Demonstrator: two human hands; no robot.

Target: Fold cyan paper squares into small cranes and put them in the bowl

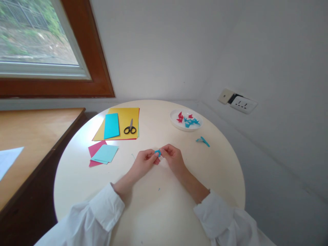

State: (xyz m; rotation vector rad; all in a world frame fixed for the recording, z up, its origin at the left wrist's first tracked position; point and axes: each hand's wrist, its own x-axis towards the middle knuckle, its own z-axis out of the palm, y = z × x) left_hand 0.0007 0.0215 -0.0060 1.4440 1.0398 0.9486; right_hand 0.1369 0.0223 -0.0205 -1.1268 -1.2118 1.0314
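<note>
Over the middle of the table, my left hand [148,159] and my right hand [173,158] come together on a small piece of blue paper [157,152]. Fingers and thumbs of both hands pinch it, and they cover most of its shape. To the right of my right hand lies a thin folded strip of blue paper [204,141]. Beyond it stands a round white dish [174,123] with several small pink-red folded paper pieces [180,117] and blue folded paper pieces [191,122] in it.
A yellow sheet stack [129,114] at the back left bears a blue paper rectangle [111,125] and black-handled scissors [130,128]. Nearer are pale blue squares [106,153] over pink squares [96,147]. Tiny scraps dot the round white table [164,212]. A wooden desk [38,136] adjoins left.
</note>
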